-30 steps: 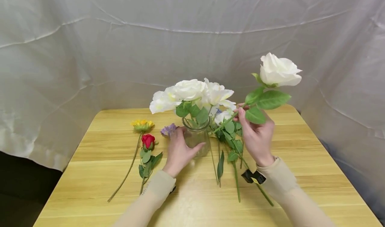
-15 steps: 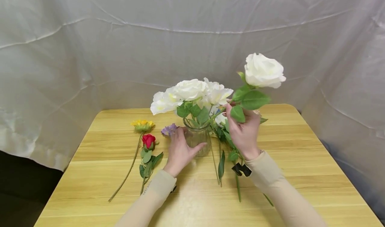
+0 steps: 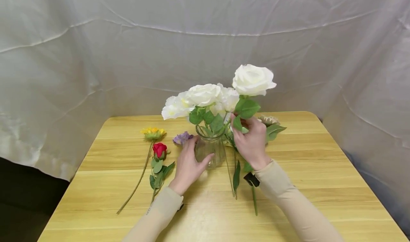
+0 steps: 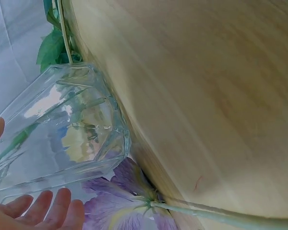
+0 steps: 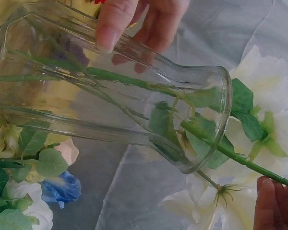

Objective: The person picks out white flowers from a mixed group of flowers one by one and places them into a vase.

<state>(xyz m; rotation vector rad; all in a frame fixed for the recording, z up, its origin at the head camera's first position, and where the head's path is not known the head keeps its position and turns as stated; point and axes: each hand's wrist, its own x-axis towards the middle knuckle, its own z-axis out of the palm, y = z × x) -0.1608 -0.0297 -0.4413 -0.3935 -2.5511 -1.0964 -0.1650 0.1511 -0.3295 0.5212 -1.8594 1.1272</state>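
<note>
My left hand curves round the left side of a clear glass vase, thumb in front and fingers at the far side. Several white flowers stand in the vase. My right hand pinches the green stem of a white rose below its leaves. In the right wrist view, the cut end of that stem sits just inside the vase's mouth. Fingertips of the left hand show beside the glass in the left wrist view.
On the wooden table, a sunflower, a red rose and a purple flower lie left of the vase. To its right lie several stems, a pale flower and a blue flower. Grey cloth hangs behind.
My right hand has carried the white rose leftward and slightly down, bringing its bloom beside the other flowers and its stem end into the vase's mouth. The left hand stays at the vase.
</note>
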